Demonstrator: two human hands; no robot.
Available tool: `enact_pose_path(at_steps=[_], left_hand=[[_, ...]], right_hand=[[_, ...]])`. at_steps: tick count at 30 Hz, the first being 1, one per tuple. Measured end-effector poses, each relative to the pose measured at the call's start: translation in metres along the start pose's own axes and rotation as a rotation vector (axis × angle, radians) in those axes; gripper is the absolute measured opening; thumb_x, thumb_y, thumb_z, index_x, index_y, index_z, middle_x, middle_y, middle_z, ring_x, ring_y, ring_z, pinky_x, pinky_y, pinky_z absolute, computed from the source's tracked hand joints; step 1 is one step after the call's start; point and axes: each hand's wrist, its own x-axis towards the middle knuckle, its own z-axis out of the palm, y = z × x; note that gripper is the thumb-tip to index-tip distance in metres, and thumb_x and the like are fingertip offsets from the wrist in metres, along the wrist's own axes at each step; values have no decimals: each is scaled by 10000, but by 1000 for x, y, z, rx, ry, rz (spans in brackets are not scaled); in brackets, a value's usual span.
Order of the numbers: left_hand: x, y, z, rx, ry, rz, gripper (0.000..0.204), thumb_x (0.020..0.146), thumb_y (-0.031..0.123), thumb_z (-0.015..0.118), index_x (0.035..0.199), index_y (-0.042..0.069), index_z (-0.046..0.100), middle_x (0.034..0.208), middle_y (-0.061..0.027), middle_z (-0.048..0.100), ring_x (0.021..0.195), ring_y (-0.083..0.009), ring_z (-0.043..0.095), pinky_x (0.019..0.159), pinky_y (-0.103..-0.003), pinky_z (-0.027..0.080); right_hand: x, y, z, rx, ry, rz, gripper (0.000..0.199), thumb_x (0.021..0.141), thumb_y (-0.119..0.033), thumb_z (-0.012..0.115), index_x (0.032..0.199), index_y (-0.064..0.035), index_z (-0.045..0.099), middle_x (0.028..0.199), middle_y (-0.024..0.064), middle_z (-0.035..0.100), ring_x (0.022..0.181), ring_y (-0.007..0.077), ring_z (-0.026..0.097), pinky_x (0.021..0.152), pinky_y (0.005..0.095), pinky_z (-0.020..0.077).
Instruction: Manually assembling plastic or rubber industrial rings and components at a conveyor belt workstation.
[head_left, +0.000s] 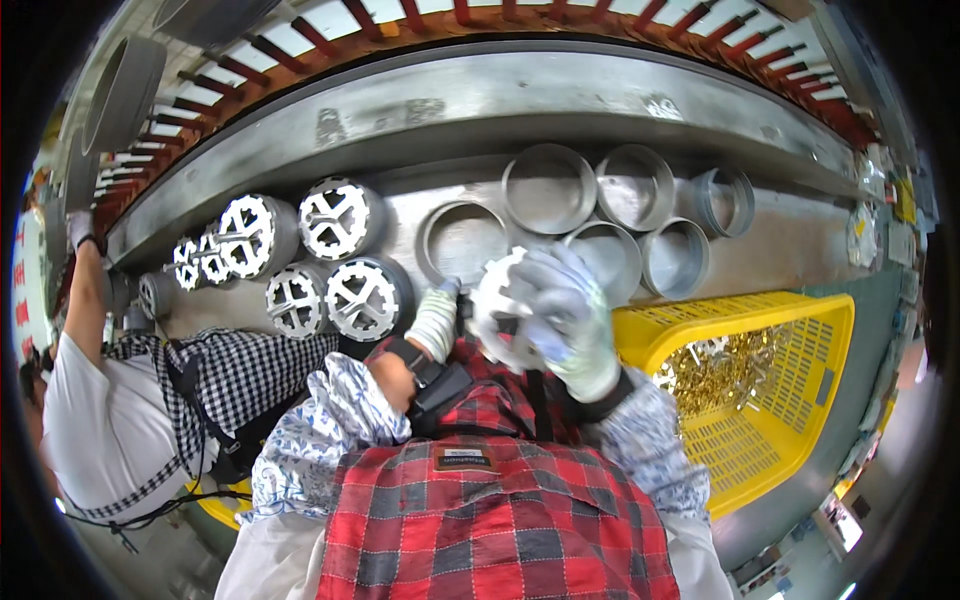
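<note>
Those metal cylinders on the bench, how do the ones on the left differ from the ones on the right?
The left cylinders each carry a white spoked insert in the mouth; the right cylinders are open and hollow. The left cylinders lie on their sides, mouths facing the camera; most right cylinders stand mouth up. Both groups are grey metal rings of similar size on the same bench. The gloved right hand holds a similar white insert.

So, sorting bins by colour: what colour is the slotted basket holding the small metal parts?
Yellow basket, clearest in the head view, right of the hands.
</note>
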Motion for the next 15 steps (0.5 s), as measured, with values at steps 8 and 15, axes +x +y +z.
enact_pose_path(at_steps=[8, 15], left_hand=[[-66, 35, -16, 7, 15, 71, 633, 938, 554, 490, 1435, 189, 347, 1378, -63, 460, 1232, -260, 467, 982, -511, 417], [-71, 38, -19, 115, -95, 141, 766, 955, 488, 512, 1531, 223, 83, 1504, -78, 301, 1336, -311, 370, 999, -498, 422]], right_hand=[[15, 62, 117, -201, -14, 23, 270, 751, -229, 739, 861, -100, 529, 1132, 153, 642, 1098, 360, 585, 1013, 535, 364], [9, 62, 133, -261, -56, 22, 272, 684, -202, 751, 825, -111, 538, 1112, 138, 647, 1095, 358, 589, 1002, 558, 370]])
